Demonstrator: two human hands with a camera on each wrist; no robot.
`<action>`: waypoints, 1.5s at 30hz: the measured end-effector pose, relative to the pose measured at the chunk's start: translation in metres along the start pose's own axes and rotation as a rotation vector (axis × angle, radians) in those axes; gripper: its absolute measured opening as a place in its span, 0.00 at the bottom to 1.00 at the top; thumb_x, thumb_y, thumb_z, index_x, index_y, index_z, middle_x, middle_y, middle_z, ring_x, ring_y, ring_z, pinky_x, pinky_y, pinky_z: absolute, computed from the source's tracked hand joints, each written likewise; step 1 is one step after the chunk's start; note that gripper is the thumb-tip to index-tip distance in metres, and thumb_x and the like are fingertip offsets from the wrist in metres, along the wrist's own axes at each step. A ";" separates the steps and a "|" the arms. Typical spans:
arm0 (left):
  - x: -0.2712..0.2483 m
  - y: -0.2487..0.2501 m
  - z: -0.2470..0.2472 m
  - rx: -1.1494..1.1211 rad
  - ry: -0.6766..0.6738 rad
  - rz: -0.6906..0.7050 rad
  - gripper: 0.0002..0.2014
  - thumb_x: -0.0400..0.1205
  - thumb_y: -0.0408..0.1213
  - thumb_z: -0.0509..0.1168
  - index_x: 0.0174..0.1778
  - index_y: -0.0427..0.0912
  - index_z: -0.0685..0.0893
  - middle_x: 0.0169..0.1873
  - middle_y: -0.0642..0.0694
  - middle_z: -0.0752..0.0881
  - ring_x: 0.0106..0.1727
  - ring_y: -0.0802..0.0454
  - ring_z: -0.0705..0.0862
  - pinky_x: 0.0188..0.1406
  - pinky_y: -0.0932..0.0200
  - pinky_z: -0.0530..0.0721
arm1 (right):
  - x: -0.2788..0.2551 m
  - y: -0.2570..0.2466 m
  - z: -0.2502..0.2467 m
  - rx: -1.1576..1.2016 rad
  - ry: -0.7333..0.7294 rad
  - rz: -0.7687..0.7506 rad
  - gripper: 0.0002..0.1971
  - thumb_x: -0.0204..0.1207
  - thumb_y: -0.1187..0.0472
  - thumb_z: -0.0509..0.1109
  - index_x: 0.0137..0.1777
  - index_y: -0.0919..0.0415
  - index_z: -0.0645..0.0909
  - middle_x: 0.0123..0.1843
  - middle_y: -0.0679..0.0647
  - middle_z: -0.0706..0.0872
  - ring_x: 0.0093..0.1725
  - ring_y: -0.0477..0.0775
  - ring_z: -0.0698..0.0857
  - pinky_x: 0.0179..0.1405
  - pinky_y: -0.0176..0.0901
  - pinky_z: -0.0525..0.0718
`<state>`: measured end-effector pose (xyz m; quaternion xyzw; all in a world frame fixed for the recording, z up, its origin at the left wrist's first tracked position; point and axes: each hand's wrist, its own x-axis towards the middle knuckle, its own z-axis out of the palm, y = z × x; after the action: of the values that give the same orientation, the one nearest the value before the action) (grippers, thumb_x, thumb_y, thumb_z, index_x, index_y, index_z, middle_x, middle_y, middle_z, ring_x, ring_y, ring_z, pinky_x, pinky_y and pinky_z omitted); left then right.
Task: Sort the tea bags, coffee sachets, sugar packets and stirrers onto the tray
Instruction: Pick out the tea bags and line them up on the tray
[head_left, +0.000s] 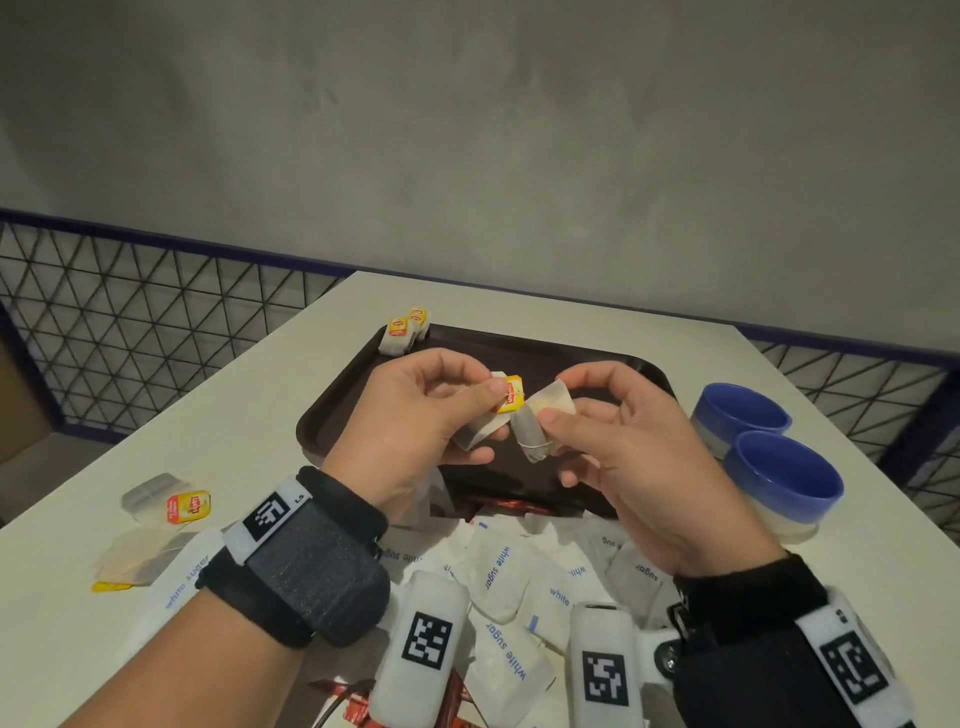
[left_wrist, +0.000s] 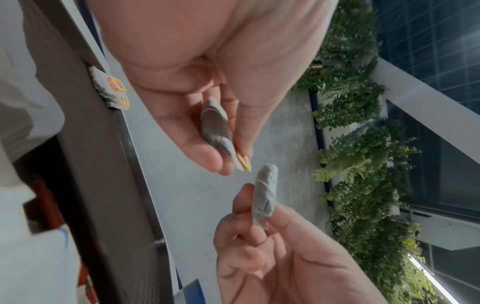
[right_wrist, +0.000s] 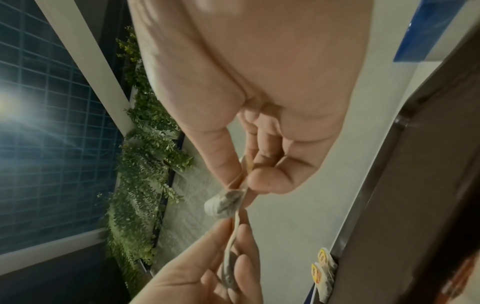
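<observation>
1. The left hand is raised above the dark brown tray, thumb and fingers pinching a tea bag with a yellow tag; the bag's paper pouch runs down along the fingers and the tag sticks out past the thumb tip.
2. The right hand is raised beside it over the tray, thumb and forefinger pinching a second tea bag, a pale pouch with a thread looped round it.
3. The two held bags are just beside each other, close to touching, between the two hands; in the left wrist view the first bag and the second show a small gap.
4. Two more tagged tea bags lie at the tray's far left corner, overlapping its rim.
5. A further pair of loose tea bags lies on the white surface to the left of the left wrist, well apart from the tray.
6. A heap of white sugar packets lies on the surface at the tray's near edge, under and between the wrists; red sachets peek out at that edge.
7. Two blue bowls stand on the surface to the right of the tray, touching each other.
</observation>
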<state>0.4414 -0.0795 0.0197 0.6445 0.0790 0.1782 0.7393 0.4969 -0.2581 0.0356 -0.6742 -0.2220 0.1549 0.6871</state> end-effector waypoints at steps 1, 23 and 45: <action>-0.001 0.000 0.001 0.006 -0.001 0.012 0.03 0.79 0.34 0.77 0.47 0.41 0.90 0.38 0.45 0.94 0.34 0.51 0.92 0.31 0.56 0.92 | -0.001 0.000 0.001 0.005 0.005 -0.005 0.13 0.81 0.69 0.74 0.62 0.60 0.80 0.47 0.61 0.94 0.44 0.59 0.88 0.33 0.43 0.83; -0.002 -0.004 0.000 0.051 -0.133 0.081 0.16 0.74 0.28 0.79 0.56 0.46 0.93 0.55 0.45 0.94 0.56 0.43 0.93 0.49 0.42 0.93 | 0.000 -0.001 0.001 0.126 0.100 0.059 0.07 0.82 0.64 0.73 0.55 0.61 0.92 0.51 0.64 0.93 0.44 0.55 0.85 0.38 0.45 0.83; -0.002 0.001 -0.001 0.013 -0.133 0.065 0.16 0.78 0.22 0.74 0.57 0.44 0.93 0.49 0.43 0.94 0.37 0.52 0.90 0.27 0.59 0.86 | -0.004 -0.006 -0.001 0.128 0.053 -0.080 0.11 0.83 0.72 0.69 0.54 0.60 0.92 0.44 0.58 0.91 0.35 0.50 0.83 0.33 0.42 0.84</action>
<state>0.4393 -0.0788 0.0208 0.6617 0.0099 0.1586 0.7327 0.4935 -0.2617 0.0409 -0.6234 -0.2202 0.1235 0.7401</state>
